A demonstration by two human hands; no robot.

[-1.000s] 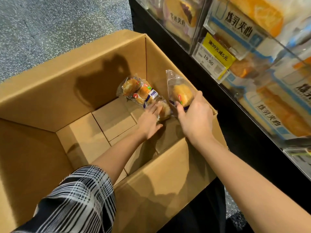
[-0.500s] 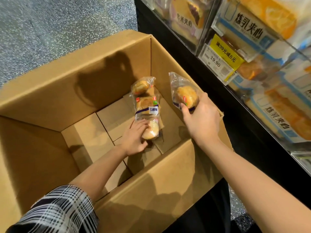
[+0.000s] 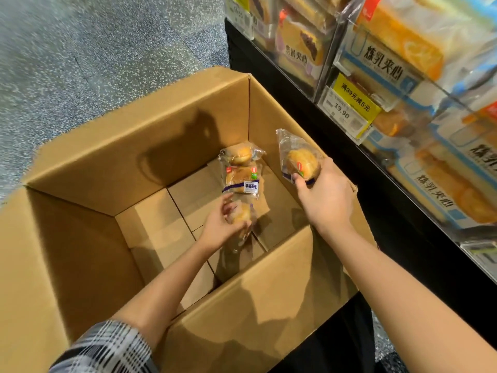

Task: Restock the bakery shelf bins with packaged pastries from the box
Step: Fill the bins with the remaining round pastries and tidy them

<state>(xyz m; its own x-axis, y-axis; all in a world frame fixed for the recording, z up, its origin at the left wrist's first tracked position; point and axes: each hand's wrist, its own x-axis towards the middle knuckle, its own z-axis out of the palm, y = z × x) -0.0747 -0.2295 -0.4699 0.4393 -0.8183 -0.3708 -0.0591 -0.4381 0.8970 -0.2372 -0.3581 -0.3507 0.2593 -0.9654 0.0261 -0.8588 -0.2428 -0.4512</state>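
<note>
Cardboard box (image 3: 129, 162) rim beside right hand (image 3: 326, 199) with bun pack (image 3: 298, 160)

In my left grip (image 3: 228, 224) a long clear plastic pack of three golden buns (image 3: 242, 181) stands upright inside the open brown cardboard box (image 3: 150, 130). My right grip (image 3: 322, 195) holds a second clear bun pack (image 3: 300, 160) above the box's right wall, beside the clear shelf bins (image 3: 419, 109).
</note>
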